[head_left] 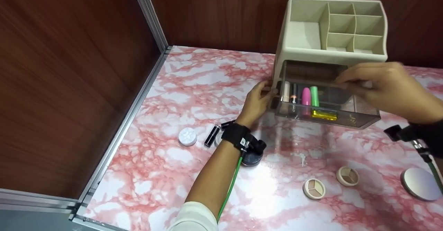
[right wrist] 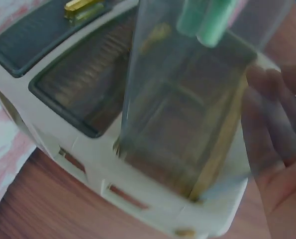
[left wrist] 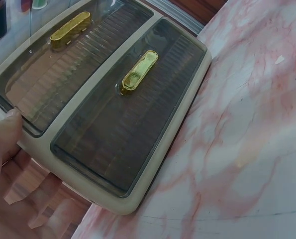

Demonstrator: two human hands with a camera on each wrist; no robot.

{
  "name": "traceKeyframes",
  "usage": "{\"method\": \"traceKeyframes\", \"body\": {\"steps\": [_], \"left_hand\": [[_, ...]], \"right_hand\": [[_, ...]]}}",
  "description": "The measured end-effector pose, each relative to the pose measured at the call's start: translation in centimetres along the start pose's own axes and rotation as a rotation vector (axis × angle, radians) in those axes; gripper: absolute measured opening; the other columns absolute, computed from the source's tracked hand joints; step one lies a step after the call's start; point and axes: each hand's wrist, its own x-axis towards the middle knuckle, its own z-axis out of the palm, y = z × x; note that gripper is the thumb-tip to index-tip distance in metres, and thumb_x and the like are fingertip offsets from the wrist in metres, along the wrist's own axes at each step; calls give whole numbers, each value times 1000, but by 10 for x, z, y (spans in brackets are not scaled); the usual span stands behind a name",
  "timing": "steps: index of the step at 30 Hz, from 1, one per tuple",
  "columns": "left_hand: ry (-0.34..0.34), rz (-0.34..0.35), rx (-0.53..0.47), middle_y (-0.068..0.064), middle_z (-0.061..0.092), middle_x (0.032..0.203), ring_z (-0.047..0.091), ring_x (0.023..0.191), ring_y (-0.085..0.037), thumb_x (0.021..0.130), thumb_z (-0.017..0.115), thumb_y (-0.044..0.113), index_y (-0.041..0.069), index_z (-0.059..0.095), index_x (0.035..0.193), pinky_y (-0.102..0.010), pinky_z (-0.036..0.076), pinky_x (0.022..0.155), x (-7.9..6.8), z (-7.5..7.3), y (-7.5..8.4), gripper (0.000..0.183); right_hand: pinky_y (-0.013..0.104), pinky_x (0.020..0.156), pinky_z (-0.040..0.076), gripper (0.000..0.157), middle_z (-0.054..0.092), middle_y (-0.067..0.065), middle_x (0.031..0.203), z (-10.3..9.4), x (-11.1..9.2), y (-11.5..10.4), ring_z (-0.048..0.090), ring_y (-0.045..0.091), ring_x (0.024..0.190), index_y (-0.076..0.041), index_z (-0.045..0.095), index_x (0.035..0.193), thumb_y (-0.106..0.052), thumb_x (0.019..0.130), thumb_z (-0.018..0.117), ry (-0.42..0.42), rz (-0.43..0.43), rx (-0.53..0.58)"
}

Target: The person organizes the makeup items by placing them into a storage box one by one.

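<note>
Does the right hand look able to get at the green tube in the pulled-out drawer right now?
Likely yes: the right hand is at the right side of the open-topped drawer, and nothing seems to cover the green tube. Only the pink tube sits close beside it.

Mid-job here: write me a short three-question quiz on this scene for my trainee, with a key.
1. True or false: the pink tube is in the open drawer.
2. Which hand touches the outer side of the organizer? A) right B) left
3. Fill in: the left wrist view shows ___ closed drawers with ___ handles.

Key: 1. True. 2. B, the left hand. 3. Two; gold.
</note>
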Motion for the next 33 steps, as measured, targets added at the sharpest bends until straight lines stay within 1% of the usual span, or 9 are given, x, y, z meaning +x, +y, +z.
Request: {"method": "traceKeyframes", "body": {"steps": [4,8,11,14,16,22,27,30,33], "left_hand": [[-6,-10,-11,-4,62,109,60,98,-10,96,63,20,5,61,121,-19,49,82,-2,2,-1,29],[-19,-24,-34,-2,62,109,60,98,-10,96,63,21,6,60,122,-19,50,82,-5,4,-2,29],[-19,-27,-51,-1,61,110,60,99,-10,96,63,20,7,60,123,-19,50,82,-6,5,-2,29],[-12,-20,-38,-2,61,111,59,100,-10,96,63,21,7,60,122,-20,50,83,-5,5,-2,29],[-7,-14,-31,-3,62,111,60,100,-10,97,63,21,7,60,121,-20,50,83,-5,4,-3,29],[-2,18,-4,-6,62,113,62,97,-11,98,61,16,5,61,119,-21,49,84,-7,2,-8,24],[9,12,-8,-6,62,114,63,97,-12,97,62,17,5,62,119,-21,49,83,-6,2,-9,25],[14,8,-10,-5,63,112,63,96,-12,97,63,18,5,62,118,-21,49,83,-6,2,-8,25],[18,3,-23,-4,62,112,63,95,-13,97,63,17,6,62,119,-22,49,84,-7,3,-7,25]], "right_hand": [[11,79,45,29,71,13,88,-9,-13,-2,62,-2,89,3,74,89,24,69,73,177,79,36],[12,73,47,18,71,15,89,-9,-32,0,64,2,81,10,72,91,20,76,71,368,263,118],[15,72,50,17,71,16,91,-4,-46,8,67,9,79,19,66,97,20,80,67,530,361,402],[20,69,52,22,70,20,88,2,-59,20,68,18,76,27,57,102,23,81,63,696,388,729],[23,69,53,25,69,22,89,7,-68,27,68,23,76,28,55,104,22,81,63,787,417,870],[29,70,56,32,66,27,93,36,-94,55,67,29,77,26,54,109,15,82,68,946,510,983],[33,70,57,37,64,27,93,69,-105,75,66,32,79,23,54,112,10,82,71,1107,605,1180],[30,74,56,30,65,23,94,85,-108,83,66,27,81,18,60,108,6,84,72,1178,708,1230],[27,71,56,21,68,17,92,99,-109,86,67,22,78,11,65,103,-1,87,71,1192,809,1255]]}}
